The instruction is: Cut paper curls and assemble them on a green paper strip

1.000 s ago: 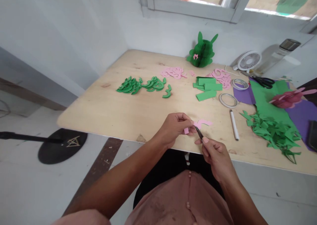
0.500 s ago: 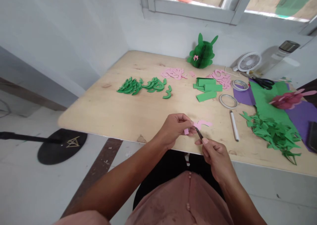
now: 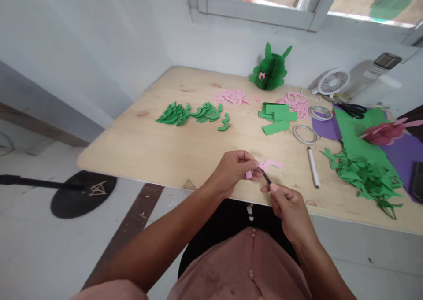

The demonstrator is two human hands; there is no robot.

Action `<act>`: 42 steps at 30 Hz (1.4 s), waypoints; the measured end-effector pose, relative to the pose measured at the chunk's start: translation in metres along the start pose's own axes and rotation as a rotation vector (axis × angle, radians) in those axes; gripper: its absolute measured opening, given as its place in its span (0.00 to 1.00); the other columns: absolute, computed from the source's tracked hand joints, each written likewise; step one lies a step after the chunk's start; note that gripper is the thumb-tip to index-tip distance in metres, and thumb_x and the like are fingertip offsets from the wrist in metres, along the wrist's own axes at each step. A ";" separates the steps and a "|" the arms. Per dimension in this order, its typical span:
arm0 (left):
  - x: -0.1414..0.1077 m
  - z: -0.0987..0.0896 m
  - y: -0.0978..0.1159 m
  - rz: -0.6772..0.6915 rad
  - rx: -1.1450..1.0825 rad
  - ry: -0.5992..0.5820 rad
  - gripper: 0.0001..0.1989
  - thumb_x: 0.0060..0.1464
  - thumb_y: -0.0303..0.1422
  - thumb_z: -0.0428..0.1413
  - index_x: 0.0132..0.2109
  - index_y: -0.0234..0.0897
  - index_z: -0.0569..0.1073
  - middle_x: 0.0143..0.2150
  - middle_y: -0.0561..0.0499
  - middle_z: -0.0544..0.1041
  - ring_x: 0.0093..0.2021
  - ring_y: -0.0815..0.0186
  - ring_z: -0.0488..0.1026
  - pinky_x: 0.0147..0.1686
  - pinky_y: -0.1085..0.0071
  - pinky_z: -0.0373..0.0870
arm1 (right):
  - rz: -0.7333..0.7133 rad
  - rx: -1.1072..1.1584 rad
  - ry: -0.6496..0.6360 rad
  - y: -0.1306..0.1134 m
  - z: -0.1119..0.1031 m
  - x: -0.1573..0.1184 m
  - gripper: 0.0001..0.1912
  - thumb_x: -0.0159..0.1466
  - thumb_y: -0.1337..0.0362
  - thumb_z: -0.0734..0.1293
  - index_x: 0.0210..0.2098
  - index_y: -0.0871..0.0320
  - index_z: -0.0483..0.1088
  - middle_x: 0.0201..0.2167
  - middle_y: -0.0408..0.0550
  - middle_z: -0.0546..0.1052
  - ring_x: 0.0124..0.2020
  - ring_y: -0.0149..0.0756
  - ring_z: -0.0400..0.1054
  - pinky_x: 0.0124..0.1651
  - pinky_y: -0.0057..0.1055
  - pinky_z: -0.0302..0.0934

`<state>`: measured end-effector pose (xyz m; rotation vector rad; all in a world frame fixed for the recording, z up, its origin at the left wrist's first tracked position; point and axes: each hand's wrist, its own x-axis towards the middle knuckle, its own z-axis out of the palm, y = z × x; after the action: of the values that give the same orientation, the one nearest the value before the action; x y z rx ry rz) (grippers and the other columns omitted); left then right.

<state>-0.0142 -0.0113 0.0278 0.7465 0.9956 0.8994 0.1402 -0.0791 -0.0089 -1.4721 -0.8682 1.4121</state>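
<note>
My left hand (image 3: 238,171) pinches a piece of pink paper (image 3: 272,163) just above the near edge of the table. Part of the paper curves out to the right of my fingertips, and a short end hangs below them. In my right hand (image 3: 289,207) is a pair of dark scissors (image 3: 265,176), closed in my fingers, with the handles hidden. The narrow dark tip meets the pink paper beside my left fingertips. Whether the blades are apart cannot be made out.
Green scalloped cutouts (image 3: 175,114), pink cutouts (image 3: 233,97) and green paper strips (image 3: 280,115) lie farther back. Rightward are a tape roll (image 3: 306,134), a white marker (image 3: 313,168) and green scraps (image 3: 370,179). A green paper figure (image 3: 271,73) stands by the wall, near a fan (image 3: 333,82).
</note>
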 end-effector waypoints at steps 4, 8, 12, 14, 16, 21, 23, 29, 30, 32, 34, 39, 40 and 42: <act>0.000 0.001 0.000 0.003 -0.011 0.001 0.05 0.44 0.27 0.60 0.25 0.33 0.71 0.23 0.51 0.76 0.25 0.69 0.75 0.29 0.73 0.71 | 0.007 0.001 0.009 -0.001 0.001 -0.001 0.22 0.54 0.47 0.69 0.29 0.63 0.75 0.13 0.34 0.48 0.17 0.23 0.38 0.19 0.26 0.31; 0.000 0.002 0.000 0.010 -0.011 0.008 0.05 0.44 0.26 0.60 0.25 0.32 0.70 0.23 0.51 0.76 0.25 0.69 0.75 0.30 0.73 0.71 | 0.005 0.007 0.009 -0.002 0.002 -0.001 0.22 0.54 0.47 0.69 0.29 0.63 0.75 0.13 0.34 0.49 0.17 0.24 0.39 0.19 0.26 0.32; 0.000 0.001 0.000 0.011 -0.002 0.012 0.05 0.44 0.27 0.60 0.25 0.33 0.70 0.23 0.51 0.77 0.25 0.68 0.75 0.30 0.73 0.71 | -0.003 0.004 -0.001 -0.001 0.001 0.000 0.22 0.54 0.47 0.69 0.30 0.63 0.75 0.13 0.34 0.49 0.16 0.24 0.39 0.19 0.26 0.32; 0.000 0.001 0.000 0.012 -0.003 0.010 0.05 0.44 0.27 0.60 0.25 0.33 0.70 0.23 0.51 0.77 0.26 0.68 0.76 0.30 0.73 0.71 | -0.005 0.006 -0.002 -0.001 0.001 0.000 0.22 0.54 0.47 0.69 0.30 0.63 0.75 0.13 0.34 0.50 0.16 0.24 0.39 0.19 0.26 0.32; 0.001 0.001 0.000 0.013 -0.002 0.003 0.05 0.44 0.27 0.60 0.25 0.33 0.70 0.24 0.50 0.77 0.26 0.69 0.76 0.30 0.73 0.71 | -0.005 0.009 0.002 -0.001 0.000 0.000 0.22 0.54 0.47 0.69 0.30 0.63 0.75 0.13 0.34 0.50 0.17 0.24 0.39 0.19 0.26 0.32; 0.000 0.001 0.000 0.010 0.005 0.009 0.06 0.44 0.28 0.60 0.25 0.33 0.71 0.24 0.50 0.77 0.26 0.68 0.76 0.29 0.73 0.72 | -0.001 0.011 0.002 -0.001 0.001 -0.001 0.22 0.54 0.47 0.69 0.30 0.63 0.75 0.13 0.34 0.49 0.16 0.24 0.38 0.19 0.26 0.31; 0.000 0.001 0.000 0.013 0.004 0.010 0.06 0.44 0.28 0.60 0.25 0.33 0.70 0.24 0.49 0.77 0.26 0.68 0.76 0.29 0.73 0.72 | -0.001 0.012 0.004 -0.001 0.001 -0.001 0.22 0.53 0.47 0.69 0.29 0.63 0.75 0.13 0.34 0.49 0.16 0.24 0.38 0.19 0.26 0.32; 0.001 0.002 0.000 0.009 -0.010 0.014 0.05 0.43 0.27 0.60 0.25 0.33 0.70 0.23 0.51 0.77 0.25 0.68 0.75 0.29 0.73 0.71 | 0.001 0.015 0.007 -0.001 0.001 0.000 0.21 0.53 0.47 0.69 0.29 0.62 0.75 0.13 0.34 0.50 0.16 0.24 0.39 0.19 0.26 0.31; 0.001 0.002 0.001 0.008 -0.010 0.013 0.05 0.43 0.27 0.60 0.25 0.33 0.70 0.23 0.51 0.77 0.25 0.69 0.75 0.30 0.73 0.71 | 0.001 0.015 0.008 -0.001 0.001 -0.001 0.21 0.53 0.47 0.69 0.29 0.62 0.75 0.13 0.34 0.49 0.16 0.24 0.39 0.19 0.26 0.31; 0.000 0.002 0.001 0.006 -0.008 0.015 0.05 0.43 0.27 0.60 0.25 0.33 0.70 0.23 0.51 0.76 0.25 0.69 0.75 0.29 0.73 0.71 | 0.000 0.014 0.010 -0.001 0.001 -0.001 0.21 0.53 0.47 0.69 0.29 0.62 0.75 0.13 0.34 0.49 0.16 0.24 0.38 0.19 0.26 0.31; 0.000 0.002 0.001 0.007 -0.006 0.019 0.05 0.43 0.27 0.60 0.25 0.33 0.70 0.23 0.51 0.76 0.26 0.68 0.75 0.29 0.73 0.71 | 0.000 0.013 0.011 -0.001 0.001 -0.001 0.22 0.53 0.47 0.69 0.29 0.62 0.75 0.13 0.33 0.48 0.16 0.24 0.38 0.19 0.26 0.31; 0.000 0.002 0.001 0.004 -0.010 0.019 0.05 0.43 0.26 0.59 0.24 0.33 0.70 0.23 0.51 0.76 0.25 0.69 0.75 0.29 0.73 0.71 | -0.006 0.003 0.017 -0.003 0.002 -0.001 0.23 0.53 0.46 0.69 0.29 0.63 0.75 0.13 0.34 0.49 0.16 0.24 0.38 0.19 0.26 0.31; 0.000 0.002 0.001 0.002 -0.011 0.019 0.05 0.43 0.26 0.59 0.24 0.33 0.70 0.22 0.51 0.76 0.25 0.69 0.75 0.29 0.73 0.71 | -0.005 0.003 0.020 -0.003 0.003 -0.001 0.23 0.53 0.46 0.69 0.29 0.63 0.75 0.13 0.34 0.49 0.16 0.24 0.38 0.19 0.26 0.32; 0.000 0.003 0.001 0.004 -0.010 0.022 0.05 0.43 0.26 0.59 0.24 0.33 0.70 0.22 0.51 0.76 0.25 0.69 0.75 0.29 0.73 0.71 | -0.003 0.006 0.025 -0.004 0.003 -0.001 0.22 0.52 0.46 0.69 0.28 0.62 0.75 0.13 0.34 0.49 0.16 0.24 0.39 0.19 0.26 0.32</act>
<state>-0.0120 -0.0109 0.0297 0.7316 1.0088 0.9172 0.1377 -0.0785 -0.0049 -1.4802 -0.8495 1.3895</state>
